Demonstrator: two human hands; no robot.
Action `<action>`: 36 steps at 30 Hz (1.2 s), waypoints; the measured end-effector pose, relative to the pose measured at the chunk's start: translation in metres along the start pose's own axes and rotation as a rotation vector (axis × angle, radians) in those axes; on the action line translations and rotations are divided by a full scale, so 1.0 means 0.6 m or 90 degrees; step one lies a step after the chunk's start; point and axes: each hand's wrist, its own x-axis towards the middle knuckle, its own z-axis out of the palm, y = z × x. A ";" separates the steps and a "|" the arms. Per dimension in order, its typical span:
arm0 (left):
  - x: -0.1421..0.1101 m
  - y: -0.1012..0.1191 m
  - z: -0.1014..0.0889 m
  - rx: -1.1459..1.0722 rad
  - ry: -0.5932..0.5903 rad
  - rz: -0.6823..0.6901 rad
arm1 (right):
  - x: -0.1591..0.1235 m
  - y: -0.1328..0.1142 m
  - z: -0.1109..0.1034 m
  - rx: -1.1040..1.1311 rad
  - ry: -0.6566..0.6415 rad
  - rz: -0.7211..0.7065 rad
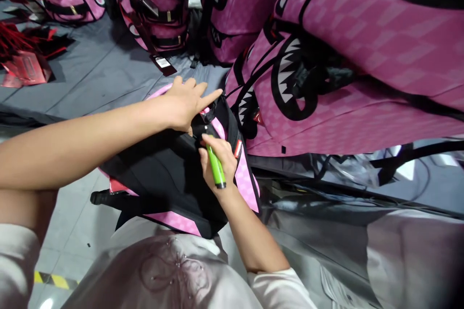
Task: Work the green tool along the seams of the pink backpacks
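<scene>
right hand [225, 160] grips a green pen-shaped tool [216, 166], its far end close to the top of a black-and-pink backpack [159, 169]. left hand [184, 104] lies across that same top part, fingers spread; whether its thumb pinches the fabric cannot be told. the backpack sits at the edge of the grey tabletop [97, 63], near the person's pale clothing [174, 275], black panel facing up. pink checked backpacks [362, 120] with toothed-mouth prints crowd the right side; red tags [31, 67] lie far left.
</scene>
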 end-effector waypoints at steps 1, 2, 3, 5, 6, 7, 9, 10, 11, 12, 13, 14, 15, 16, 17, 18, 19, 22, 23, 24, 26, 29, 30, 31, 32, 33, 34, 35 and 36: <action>0.000 0.009 0.002 0.019 -0.006 -0.014 | -0.007 -0.002 0.000 0.014 0.004 -0.023; -0.002 0.018 0.001 0.037 -0.019 -0.026 | -0.013 -0.004 -0.001 0.022 -0.004 -0.041; -0.006 0.028 -0.003 0.051 -0.035 -0.035 | -0.020 -0.004 -0.003 0.022 -0.020 -0.052; -0.018 0.045 -0.014 0.065 -0.058 -0.044 | -0.030 0.000 -0.006 0.014 -0.052 -0.044; -0.025 0.051 -0.021 0.069 -0.056 -0.045 | -0.033 0.003 -0.008 0.009 -0.059 -0.031; -0.033 0.057 -0.027 0.071 -0.046 -0.044 | -0.035 0.005 -0.009 0.007 -0.060 -0.015; -0.047 0.066 -0.034 0.073 -0.017 -0.031 | -0.036 0.009 -0.011 0.016 -0.057 0.014; -0.052 0.069 -0.033 0.073 -0.005 -0.025 | -0.036 0.010 -0.012 0.027 -0.061 0.024; -0.055 0.070 -0.030 0.072 -0.001 -0.021 | -0.035 0.011 -0.013 0.043 -0.070 0.034; -0.057 0.071 -0.026 0.072 -0.006 -0.019 | -0.035 0.011 -0.014 0.060 -0.079 0.043; -0.056 0.070 -0.020 0.072 -0.021 -0.019 | -0.035 0.012 -0.014 0.079 -0.088 0.049; -0.054 0.069 -0.013 0.073 -0.043 -0.021 | -0.034 0.013 -0.014 0.097 -0.094 0.052; -0.052 0.067 -0.007 0.074 -0.067 -0.025 | -0.035 0.015 -0.013 0.111 -0.098 0.054; -0.049 0.064 -0.002 0.076 -0.088 -0.029 | -0.035 0.017 -0.011 0.121 -0.101 0.059; -0.046 0.062 0.002 0.078 -0.102 -0.033 | -0.035 0.019 -0.009 0.125 -0.104 0.073; -0.044 0.060 0.005 0.080 -0.107 -0.035 | -0.034 0.021 -0.007 0.123 -0.108 0.097; -0.042 0.058 0.007 0.082 -0.108 -0.034 | -0.033 0.023 -0.006 0.114 -0.113 0.132; -0.043 0.057 0.010 0.080 -0.096 -0.031 | -0.021 0.029 -0.012 0.061 -0.154 0.214; -0.044 0.057 0.010 0.079 -0.094 -0.045 | -0.015 0.031 -0.018 0.049 -0.177 0.217; -0.046 0.058 0.009 0.080 -0.090 -0.068 | -0.006 0.033 -0.026 0.045 -0.201 0.210; -0.048 0.061 0.006 0.084 -0.077 -0.131 | 0.014 0.037 -0.044 0.071 -0.265 0.197; -0.049 0.067 0.001 0.082 -0.081 -0.193 | 0.049 0.042 -0.065 0.151 -0.384 0.217; -0.048 0.069 -0.001 0.080 -0.090 -0.200 | 0.060 0.043 -0.068 0.172 -0.424 0.228; -0.048 0.070 -0.002 0.079 -0.098 -0.204 | 0.069 0.043 -0.069 0.183 -0.455 0.235; -0.047 0.072 -0.002 0.079 -0.101 -0.208 | 0.076 0.044 -0.067 0.182 -0.475 0.234; -0.046 0.073 -0.002 0.079 -0.102 -0.212 | 0.081 0.043 -0.065 0.170 -0.487 0.227; -0.046 0.073 -0.001 0.079 -0.101 -0.216 | 0.084 0.043 -0.062 0.152 -0.493 0.216; -0.045 0.074 -0.001 0.079 -0.100 -0.219 | 0.085 0.044 -0.059 0.134 -0.491 0.203; -0.045 0.074 0.000 0.077 -0.098 -0.220 | 0.084 0.044 -0.058 0.118 -0.484 0.194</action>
